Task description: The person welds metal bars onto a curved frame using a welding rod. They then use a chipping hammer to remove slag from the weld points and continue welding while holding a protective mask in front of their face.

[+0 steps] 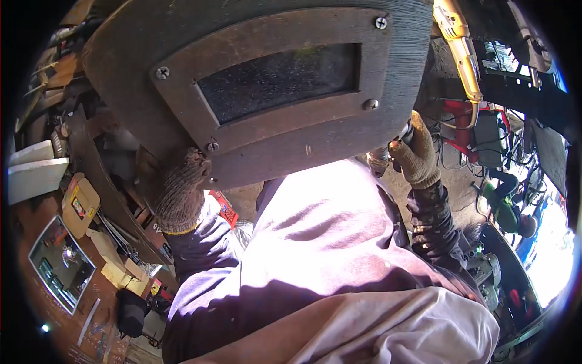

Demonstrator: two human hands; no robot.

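Observation:
A dark, worn welding shield with a dark viewing window in a screwed-on frame fills the upper middle. At its lower left corner is my left hand in a soiled knitted glove, closed on the shield; part of its grip is hidden. My right hand, in a tan knitted glove, is by the shield's lower right edge. Its fingers are curled round something mostly hidden behind the shield, too little of which shows to name. Close to that hand is a small metallic part. Bright light falls on my shirt.
A yellow power tool with a cord hangs at the upper right. Cables and a red object lie below it. Another person in green is at the far right. A rectangular mirror-like panel and cardboard pieces are on the left.

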